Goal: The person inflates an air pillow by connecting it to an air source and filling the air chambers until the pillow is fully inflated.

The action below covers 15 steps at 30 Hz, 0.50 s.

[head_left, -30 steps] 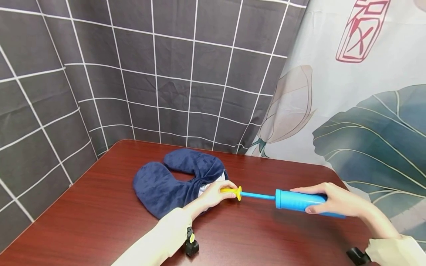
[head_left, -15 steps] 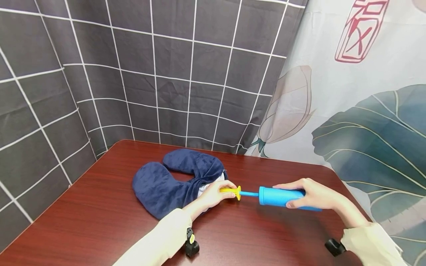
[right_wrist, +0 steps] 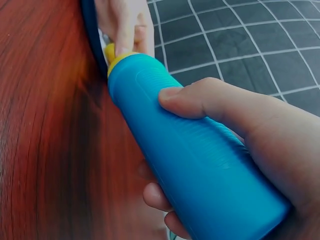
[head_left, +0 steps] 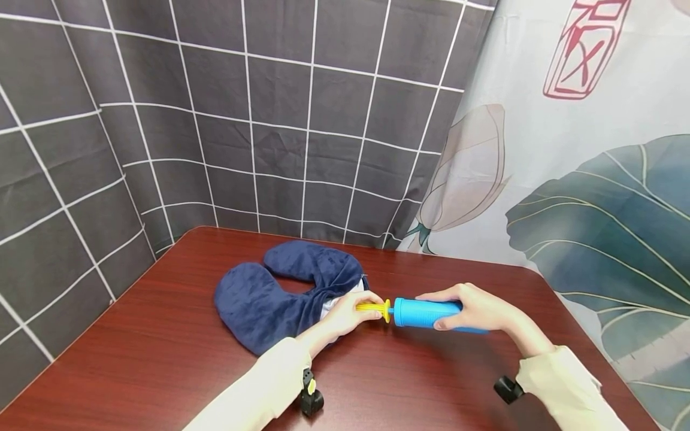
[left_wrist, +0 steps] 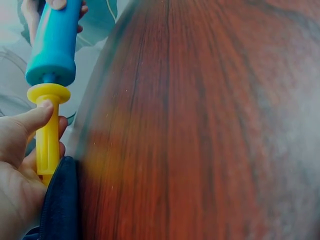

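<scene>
A hand pump with a blue barrel [head_left: 423,313] and a yellow handle [left_wrist: 48,135] lies level between the two hands. My left hand [head_left: 347,312] grips the yellow handle, thumb along its side below the flange. Around the blue barrel curls my right hand [head_left: 474,308], thumb on top and fingers beneath, as the right wrist view shows. Only a short bit of the blue rod [head_left: 392,310] shows between flange and barrel. Just behind the left hand lies a navy U-shaped neck pillow [head_left: 264,305], its zipped cover open on a white lining [head_left: 336,302]. The pump's handle end is at that opening.
The reddish-brown wooden table [head_left: 162,347] carries the pillow. Behind it hangs a dark grid-patterned cloth [head_left: 280,143], with a white printed cloth [head_left: 517,227] at the right. A black wrist camera [head_left: 311,395] sits below the left sleeve.
My right hand has pushed the blue barrel leftward toward the yellow handle, so most of the rod has slid inside. The left hand and the pillow have stayed in place.
</scene>
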Each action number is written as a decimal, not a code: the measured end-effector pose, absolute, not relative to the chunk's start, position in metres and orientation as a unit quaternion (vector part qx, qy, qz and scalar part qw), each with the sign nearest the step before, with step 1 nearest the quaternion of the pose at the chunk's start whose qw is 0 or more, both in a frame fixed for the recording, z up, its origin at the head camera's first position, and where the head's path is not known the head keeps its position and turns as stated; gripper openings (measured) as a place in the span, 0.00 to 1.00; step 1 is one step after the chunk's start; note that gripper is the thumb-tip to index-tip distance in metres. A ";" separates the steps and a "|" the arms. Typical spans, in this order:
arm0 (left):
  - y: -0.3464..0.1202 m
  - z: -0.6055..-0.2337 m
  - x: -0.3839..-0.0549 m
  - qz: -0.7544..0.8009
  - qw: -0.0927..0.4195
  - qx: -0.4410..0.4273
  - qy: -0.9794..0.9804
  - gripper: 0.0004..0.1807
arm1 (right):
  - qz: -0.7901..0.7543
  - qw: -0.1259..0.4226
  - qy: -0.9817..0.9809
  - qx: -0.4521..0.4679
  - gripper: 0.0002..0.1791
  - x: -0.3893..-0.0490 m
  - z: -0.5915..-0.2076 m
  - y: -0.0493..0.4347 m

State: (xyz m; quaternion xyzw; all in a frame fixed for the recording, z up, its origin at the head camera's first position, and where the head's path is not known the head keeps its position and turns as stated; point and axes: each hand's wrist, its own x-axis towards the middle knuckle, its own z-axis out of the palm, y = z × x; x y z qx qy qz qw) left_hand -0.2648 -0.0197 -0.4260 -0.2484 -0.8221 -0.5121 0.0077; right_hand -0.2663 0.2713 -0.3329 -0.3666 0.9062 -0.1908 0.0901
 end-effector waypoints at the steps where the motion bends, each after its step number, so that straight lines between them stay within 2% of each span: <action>1: -0.020 -0.426 -0.264 -0.512 0.007 -0.246 -0.823 0.11 | -0.191 0.088 0.906 -0.367 0.30 -0.267 -0.334 0.269; 8: -0.019 -0.425 -0.262 -0.517 0.016 -0.245 -0.820 0.11 | -0.188 0.087 0.909 -0.363 0.30 -0.266 -0.337 0.260; 15: -0.019 -0.427 -0.262 -0.516 0.016 -0.251 -0.819 0.11 | -0.190 0.083 0.908 -0.364 0.31 -0.257 -0.332 0.273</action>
